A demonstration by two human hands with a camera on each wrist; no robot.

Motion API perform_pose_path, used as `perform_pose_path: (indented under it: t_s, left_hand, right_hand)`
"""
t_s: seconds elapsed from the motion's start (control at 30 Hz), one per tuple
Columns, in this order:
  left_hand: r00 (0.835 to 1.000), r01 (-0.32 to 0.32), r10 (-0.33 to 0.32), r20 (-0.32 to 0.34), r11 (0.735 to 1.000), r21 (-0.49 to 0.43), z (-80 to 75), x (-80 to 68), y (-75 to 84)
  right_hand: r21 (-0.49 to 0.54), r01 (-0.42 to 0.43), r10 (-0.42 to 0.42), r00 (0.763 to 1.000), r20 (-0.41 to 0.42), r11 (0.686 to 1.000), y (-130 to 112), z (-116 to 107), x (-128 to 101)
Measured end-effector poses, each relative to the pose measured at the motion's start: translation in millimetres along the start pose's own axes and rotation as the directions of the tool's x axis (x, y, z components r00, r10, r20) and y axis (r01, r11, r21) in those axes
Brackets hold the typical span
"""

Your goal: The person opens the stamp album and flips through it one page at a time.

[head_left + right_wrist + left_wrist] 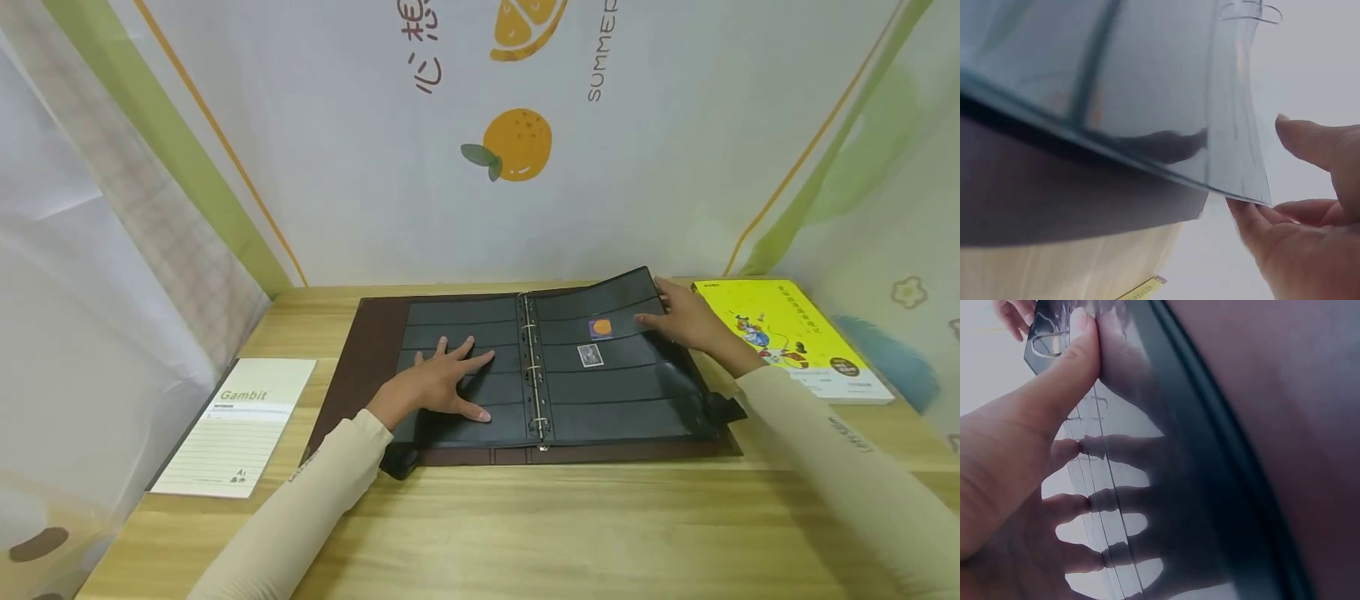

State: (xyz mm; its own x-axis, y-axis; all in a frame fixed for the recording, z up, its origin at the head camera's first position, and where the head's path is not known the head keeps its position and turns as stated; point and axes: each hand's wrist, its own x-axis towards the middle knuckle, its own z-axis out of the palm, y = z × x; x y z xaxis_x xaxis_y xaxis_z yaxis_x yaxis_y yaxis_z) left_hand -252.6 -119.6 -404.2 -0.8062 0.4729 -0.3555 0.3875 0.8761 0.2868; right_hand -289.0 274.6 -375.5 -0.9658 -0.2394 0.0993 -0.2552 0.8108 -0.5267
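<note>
A ring-bound stamp album (pixel 352 350) with a dark brown cover lies open in the head view. My left hand (pixel 431 385), fingers spread, rests on its black left-hand page (pixel 465 312), which mirrors the fingers in the left wrist view. The right-hand page (pixel 622 422) is lifted at its far outer corner. There my right hand (pixel 686 317) has its fingers beneath the page edge (pixel 1235 195), while the thumb (pixel 1307 140) stands apart from the sheet. An orange-and-purple stamp (pixel 601 327) and a grey stamp (pixel 590 356) sit in that page's strips.
Metal rings (pixel 534 372) run down the album's middle. To the left lies a pale notebook (pixel 232 429). A yellow book (pixel 780 321) lies on the right, partly behind my right forearm. A printed cloth (pixel 375 200) hangs behind the wooden table (pixel 570 517).
</note>
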Motion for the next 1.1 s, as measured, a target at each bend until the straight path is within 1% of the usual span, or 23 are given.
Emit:
perform_pose_path:
  t_s: [0.03, 0.1, 0.2, 0.33, 0.43, 0.5, 0.6, 0.73, 0.83, 1.0, 1.1]
  left_hand:
    - [1.000, -0.002, 0.002, 0.003, 1.000, 0.000, -0.4, -0.1, -0.4]
    - [1.000, -0.005, 0.005, 0.014, 1.000, 0.002, -1.2, 0.2, -0.8]
    - [1.000, -0.004, 0.004, 0.030, 1.000, 0.002, -3.0, 0.6, -0.4]
    - [1.000, 0.015, -0.016, 0.019, 0.999, 0.035, -3.6, -2.0, 3.8]
    - [1.000, 0.008, -0.008, 0.004, 0.998, 0.059, -3.1, -7.6, 11.1]
    - [1.000, -0.009, 0.009, -0.004, 0.998, 0.059, -3.1, -11.3, 16.1]
    - [0.999, -0.039, 0.039, -0.008, 0.998, 0.054, -4.2, -14.6, 20.6]
    - [0.999, -0.043, 0.041, 0.025, 0.998, 0.056, -5.0, -16.3, 19.8]
    - [0.998, -0.047, 0.045, 0.039, 0.998, 0.046, -4.5, -16.8, 18.3]
    - [0.999, -0.044, 0.044, 0.018, 0.998, 0.033, -2.5, -16.4, 16.9]
    - [0.999, -0.046, 0.046, 0.018, 0.998, 0.043, -1.6, -15.9, 16.7]
  right_hand:
    - [0.012, -0.018, 0.018, 1.000, 0.007, 1.000, 0, -2, -1]
    - [0.036, -0.063, 0.061, 0.997, 0.047, 0.997, 1, -6, -5]
    - [0.074, -0.109, 0.101, 0.989, 0.105, 0.991, 6, -12, -10]
    - [0.133, -0.132, 0.108, 0.978, 0.177, 0.982, 11, -17, -16]
    - [0.181, -0.136, 0.096, 0.972, 0.213, 0.974, 9, -18, -18]
    - [0.186, -0.133, 0.093, 0.973, 0.211, 0.974, 7, -19, -19]
    - [0.168, -0.122, 0.091, 0.979, 0.181, 0.978, 4, -20, -19]
    - [0.168, -0.110, 0.081, 0.983, 0.166, 0.980, -1, -23, -17]
    - [0.205, -0.120, 0.081, 0.979, 0.188, 0.971, -6, -28, -15]
    - [0.256, -0.150, 0.083, 0.964, 0.254, 0.955, -15, -42, -11]
    - [0.236, -0.143, 0.073, 0.956, 0.284, 0.961, -23, -50, -8]
